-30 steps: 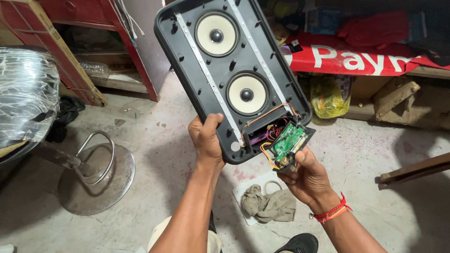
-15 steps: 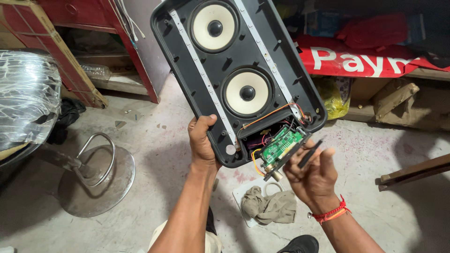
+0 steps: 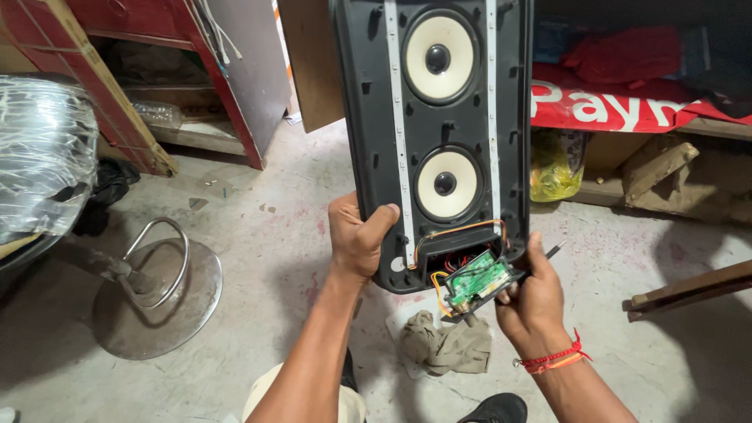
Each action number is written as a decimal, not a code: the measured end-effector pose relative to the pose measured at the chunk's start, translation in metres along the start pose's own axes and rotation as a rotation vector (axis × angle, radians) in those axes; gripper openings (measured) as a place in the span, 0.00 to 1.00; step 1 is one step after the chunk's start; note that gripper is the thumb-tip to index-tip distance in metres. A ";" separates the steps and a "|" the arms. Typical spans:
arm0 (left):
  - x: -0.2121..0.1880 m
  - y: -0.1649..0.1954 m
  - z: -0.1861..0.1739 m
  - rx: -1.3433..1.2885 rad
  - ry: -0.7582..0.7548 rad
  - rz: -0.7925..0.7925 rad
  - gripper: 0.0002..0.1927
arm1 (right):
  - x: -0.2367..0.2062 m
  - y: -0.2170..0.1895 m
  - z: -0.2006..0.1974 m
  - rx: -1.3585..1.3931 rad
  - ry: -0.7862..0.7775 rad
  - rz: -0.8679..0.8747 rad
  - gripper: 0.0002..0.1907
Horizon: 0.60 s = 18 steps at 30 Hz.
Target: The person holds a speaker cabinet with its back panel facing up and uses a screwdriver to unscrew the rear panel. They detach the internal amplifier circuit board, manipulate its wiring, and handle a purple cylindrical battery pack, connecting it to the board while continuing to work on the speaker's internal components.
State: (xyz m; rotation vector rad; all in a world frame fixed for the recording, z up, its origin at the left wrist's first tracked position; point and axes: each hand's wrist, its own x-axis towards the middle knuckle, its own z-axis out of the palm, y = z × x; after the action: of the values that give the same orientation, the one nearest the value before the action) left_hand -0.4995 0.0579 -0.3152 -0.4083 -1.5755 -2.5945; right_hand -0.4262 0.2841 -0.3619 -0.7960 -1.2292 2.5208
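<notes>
I hold a black speaker panel (image 3: 368,117) upright in front of me; it carries two cream speaker cones (image 3: 445,183) and two pale strips. My left hand (image 3: 356,239) grips its lower left edge, thumb over the front. A green circuit board (image 3: 475,277) hangs from the panel's bottom opening on orange, red and yellow wires. My right hand (image 3: 533,301) grips the board's lower right edge and also holds a thin dark tool (image 3: 553,251) that sticks out to the right. A red thread bracelet is on the right wrist.
Below the panel a crumpled beige cloth (image 3: 442,345) lies on the concrete floor. A plastic-wrapped chair (image 3: 39,157) with a round metal base (image 3: 157,301) stands at left. Red furniture is behind, a yellow bag (image 3: 552,168) and cardboard under a shelf at right, a wooden plank (image 3: 689,290) far right.
The panel has swung from a leftward tilt to nearly upright and come closer. My right hand has closed back onto the circuit board after opening briefly.
</notes>
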 end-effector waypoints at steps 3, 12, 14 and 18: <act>-0.001 0.000 -0.001 0.044 -0.016 -0.015 0.06 | 0.003 0.005 -0.003 0.013 -0.012 0.013 0.19; -0.003 -0.007 -0.009 0.174 -0.035 0.078 0.07 | 0.012 0.018 0.008 0.134 -0.073 0.038 0.21; -0.004 -0.005 -0.009 0.173 -0.034 0.074 0.06 | 0.012 0.017 0.011 0.125 -0.050 0.052 0.20; -0.005 -0.002 -0.006 0.134 -0.013 0.040 0.07 | 0.012 0.015 0.008 0.134 -0.019 0.052 0.19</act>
State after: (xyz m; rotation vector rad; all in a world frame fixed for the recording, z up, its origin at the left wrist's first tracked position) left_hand -0.4958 0.0537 -0.3210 -0.4420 -1.7143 -2.4437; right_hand -0.4398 0.2742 -0.3742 -0.7835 -1.0442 2.6257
